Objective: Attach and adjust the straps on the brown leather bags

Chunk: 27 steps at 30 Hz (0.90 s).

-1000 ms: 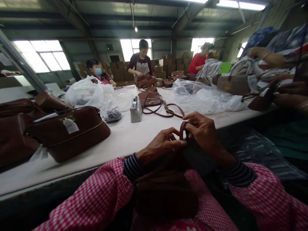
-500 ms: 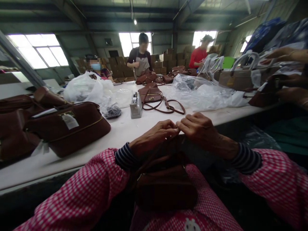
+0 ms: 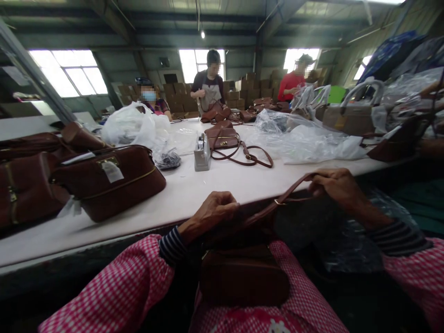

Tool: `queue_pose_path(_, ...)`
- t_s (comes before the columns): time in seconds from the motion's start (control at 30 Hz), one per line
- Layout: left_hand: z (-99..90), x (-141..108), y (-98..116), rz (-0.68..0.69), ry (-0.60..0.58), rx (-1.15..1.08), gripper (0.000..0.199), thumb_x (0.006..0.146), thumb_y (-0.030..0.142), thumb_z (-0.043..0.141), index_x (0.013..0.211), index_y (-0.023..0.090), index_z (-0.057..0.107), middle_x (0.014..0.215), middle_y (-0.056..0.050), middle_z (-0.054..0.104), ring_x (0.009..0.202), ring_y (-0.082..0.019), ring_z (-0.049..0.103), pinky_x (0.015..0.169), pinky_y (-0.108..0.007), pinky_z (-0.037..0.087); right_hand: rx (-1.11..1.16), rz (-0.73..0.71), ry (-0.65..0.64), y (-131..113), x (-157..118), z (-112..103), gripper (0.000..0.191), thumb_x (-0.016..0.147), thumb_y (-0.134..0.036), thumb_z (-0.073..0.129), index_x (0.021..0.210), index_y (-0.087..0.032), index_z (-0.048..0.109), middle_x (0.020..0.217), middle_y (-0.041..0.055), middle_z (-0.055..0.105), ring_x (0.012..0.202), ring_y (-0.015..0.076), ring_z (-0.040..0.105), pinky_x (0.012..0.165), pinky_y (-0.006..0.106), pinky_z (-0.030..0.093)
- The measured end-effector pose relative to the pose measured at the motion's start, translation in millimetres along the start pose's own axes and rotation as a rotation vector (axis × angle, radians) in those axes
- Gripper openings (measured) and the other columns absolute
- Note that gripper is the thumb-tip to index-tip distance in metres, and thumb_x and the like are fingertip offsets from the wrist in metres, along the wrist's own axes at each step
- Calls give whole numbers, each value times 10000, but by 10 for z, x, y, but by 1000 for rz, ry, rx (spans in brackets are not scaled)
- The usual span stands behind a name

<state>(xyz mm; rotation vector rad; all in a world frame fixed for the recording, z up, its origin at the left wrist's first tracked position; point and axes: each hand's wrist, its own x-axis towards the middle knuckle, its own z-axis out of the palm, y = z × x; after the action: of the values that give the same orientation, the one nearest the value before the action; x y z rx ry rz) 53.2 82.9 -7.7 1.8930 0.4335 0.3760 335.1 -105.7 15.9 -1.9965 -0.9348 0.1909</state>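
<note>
Gripping strap [image 3: 294, 186] with right hand [image 3: 337, 187]; left hand [image 3: 214, 211] curled, hold unclear; bag [image 3: 244, 277] on lap [image 3: 307, 291]; paper [image 3: 79, 158] poking from tabletop handbag [image 3: 120, 188].

No writing, brand or number could be read anywhere. The crumpled white tag [image 3: 114, 171] over the gold clasp of the dark brown leather handbag [image 3: 120, 189], left of the frame, showed no legible print — nor did the pale sheet [image 3: 15, 75] at upper left. Any marks on the brown cardboard boxes [image 3: 244, 92] at upper centre were too small to tell.
</note>
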Motion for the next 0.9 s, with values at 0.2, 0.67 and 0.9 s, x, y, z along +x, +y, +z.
queue_pose_path(0.2,305,66,35,116,-5,-4,527,877,555,726,1248,193,637,1098,-99,727,949,-235,671,793,-329,500,225,-91,-171,-277,-307,152,244,798,-359,638,767,-167,786,494,23,621,437,148,547,419,237,387)
queue_pose_path(0.67,601,39,29,44,23,-167,250,872,415,718,894,168,753,780,-15,678,745,-169,586,678,-276,423,98,-103,-22,-128,-189,-30,270,878,-340,556,892,-180,774,781,106,776,651,256,706,562,341,529)
queue_pose_path(0.9,609,123,89,140,25,8,209,857,362,712,823,158,738,756,-19,683,741,-184,593,665,-289,410,-729,-911,16,-338,-555,419,462,891,-47,556,1343,-112,629,1260,170,699,1159,336,602,930,460,448)
